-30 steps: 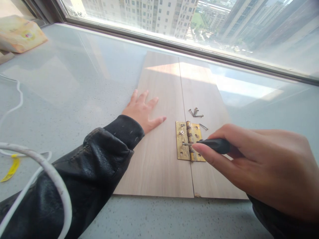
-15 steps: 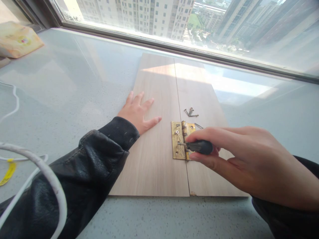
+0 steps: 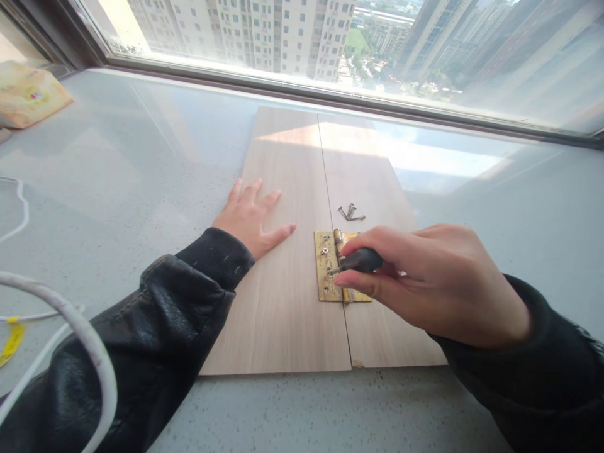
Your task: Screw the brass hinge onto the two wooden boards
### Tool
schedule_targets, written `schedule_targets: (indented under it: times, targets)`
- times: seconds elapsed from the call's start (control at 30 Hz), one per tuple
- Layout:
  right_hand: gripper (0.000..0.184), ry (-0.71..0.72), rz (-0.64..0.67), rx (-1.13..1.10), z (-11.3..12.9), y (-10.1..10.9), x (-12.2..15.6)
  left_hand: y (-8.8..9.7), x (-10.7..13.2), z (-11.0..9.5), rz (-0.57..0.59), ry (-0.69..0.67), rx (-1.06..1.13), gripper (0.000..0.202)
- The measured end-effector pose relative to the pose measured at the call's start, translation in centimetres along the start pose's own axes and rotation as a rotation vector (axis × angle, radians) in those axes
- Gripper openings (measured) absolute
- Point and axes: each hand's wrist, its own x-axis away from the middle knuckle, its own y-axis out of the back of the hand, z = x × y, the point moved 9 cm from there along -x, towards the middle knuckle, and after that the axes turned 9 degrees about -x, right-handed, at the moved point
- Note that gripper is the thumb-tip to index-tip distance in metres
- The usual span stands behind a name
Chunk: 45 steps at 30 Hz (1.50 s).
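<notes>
The right hand (image 3: 425,283) is curled closed around the dark, rounded handle of a small screwdriver (image 3: 361,260), whose thin metal shaft points left and down onto the flat brass hinge (image 3: 325,274). The tip seems to meet a screw in the hinge's left leaf, though the fingers hide too much to be sure. The hinge lies across the seam between two pale wooden boards (image 3: 283,314) laid side by side on the grey speckled table (image 3: 117,163), its right leaf mostly under the right hand's fingers.

The left hand (image 3: 250,217) lies flat and open, fingers spread, palm down on the left board's outer edge, gripping nothing. It sits to the left of the hinge and apart from it, with bare wood between them.

Just beyond the right hand, on the right board, lies a small loose cluster of dark metal screws (image 3: 350,212).

Near the left forearm, a thick white cable (image 3: 89,343) curves close to the camera, and a thin white cord with a yellow tag (image 3: 12,343) rests on the table beyond it. Far beyond the left hand, by the window frame, sits a tan paper packet (image 3: 28,100).
</notes>
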Motion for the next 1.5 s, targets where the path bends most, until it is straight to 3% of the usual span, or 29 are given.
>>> schedule_targets:
  times: [0.23, 0.3, 0.4, 0.47, 0.53, 0.7, 0.87, 1.03, 1.13, 1.2, 1.33, 1.5]
  targets:
    - [0.028, 0.007, 0.029, -0.01, 0.0, 0.0, -0.2, 0.2, -0.2, 0.1, -0.056, -0.02, 0.003, 0.077]
    - [0.027, 0.031, 0.029, -0.037, 0.1, 0.0, -0.3, 1.8, 0.0, -0.6, -0.159, -0.074, 0.038, 0.067]
    - [0.022, 0.049, 0.018, -0.132, 0.1, 0.1, -0.4, 5.7, 1.6, -2.6, -0.35, -0.229, 0.229, 0.042]
    - [0.02, 0.038, 0.026, -0.198, 0.0, -0.1, -0.5, 7.7, 3.1, -4.2, -0.351, -0.337, 0.4, 0.04]
    - [0.02, 0.029, 0.011, -0.238, -0.1, -0.2, -0.6, 9.1, 4.6, -6.0, -0.323, -0.423, 0.46, 0.05]
    - [0.013, 0.035, -0.02, -0.327, -0.6, -0.9, -0.5, 10.1, 6.0, -8.9, -0.32, -0.436, 0.294, 0.058]
    - [0.006, 0.024, -0.016, -0.336, -0.9, -1.6, -0.6, 10.4, 6.3, -9.8, -0.36, -0.354, 0.083, 0.053]
    - [0.022, 0.006, 0.05, -0.402, -1.8, -2.5, -0.3, 10.8, 7.1, -9.8, -0.347, -0.224, -0.19, 0.047]
    - [0.041, -0.032, -0.021, -0.504, -3.7, -1.5, 0.9, 10.7, 7.1, -10.2, -0.281, -0.247, -0.277, 0.042]
    - [0.035, -0.173, -0.143, -0.55, -6.4, -0.6, 2.4, 10.5, 7.0, -10.5, -0.254, -0.279, -0.3, 0.039]
    - [0.024, -0.491, -0.51, -0.499, -12.4, 1.1, 7.1, 10.2, 7.3, -11.3, -0.274, -0.426, -0.27, 0.029]
    - [0.023, -0.587, -0.592, -0.448, -15.0, 0.0, 8.8, 9.6, 7.8, -11.7, -0.216, -0.626, -0.242, 0.02]
